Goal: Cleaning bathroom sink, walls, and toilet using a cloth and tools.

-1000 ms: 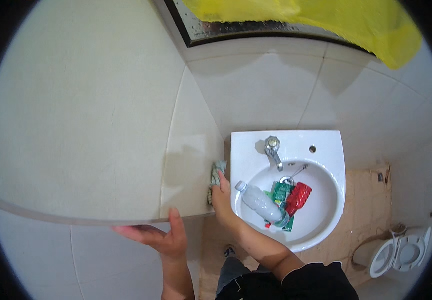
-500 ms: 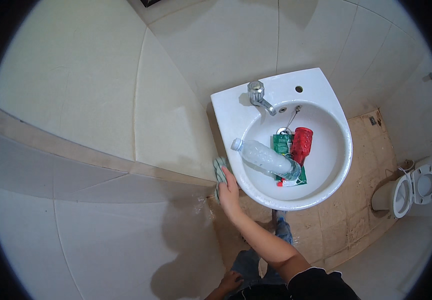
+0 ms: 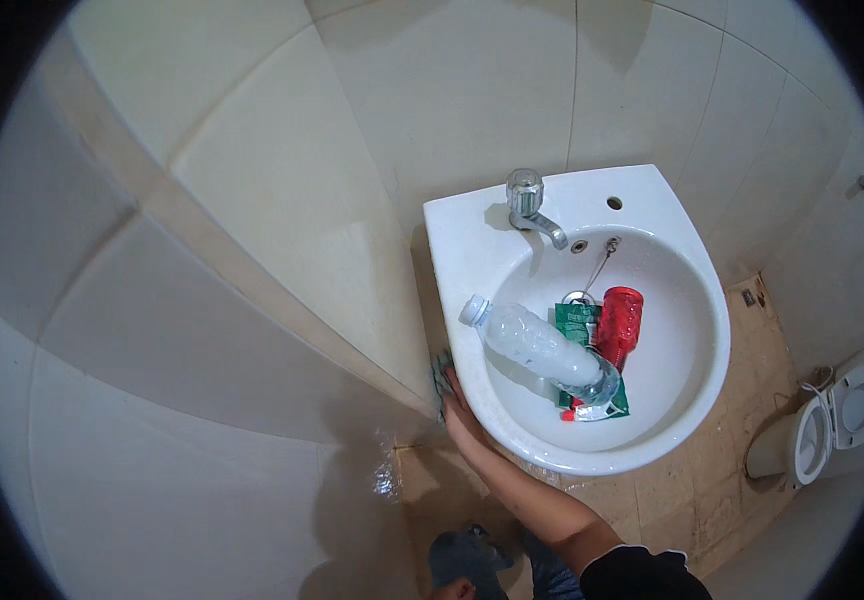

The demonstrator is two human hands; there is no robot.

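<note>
My right hand [image 3: 459,402] is low beside the left outer side of the white washbasin [image 3: 709,330], against the corner of the tiled wall. Its fingers press a pale green cloth [image 3: 441,378], partly hidden behind the basin's edge. Only a small part of my left hand [image 3: 460,588] shows at the lower edge, by my jeans; its fingers are hard to see. Inside the bowl lie a clear plastic bottle [image 3: 542,345] with a white cap, a red plastic container [image 3: 621,318], a green packet [image 3: 576,318] and a white tube with a red cap [image 3: 592,411].
A metal tap [image 3: 526,195] stands on the basin's back left, with an open hole to its right. The wall corner [image 3: 292,315] runs close along the basin's left. A toilet [image 3: 802,440] with its lid raised is at the right, on wet brown floor tiles [image 3: 687,480].
My view has shifted, so the basin appears lower and larger. My right hand has slid farther behind the basin's left side with the cloth. My left hand is now mostly out of view.
</note>
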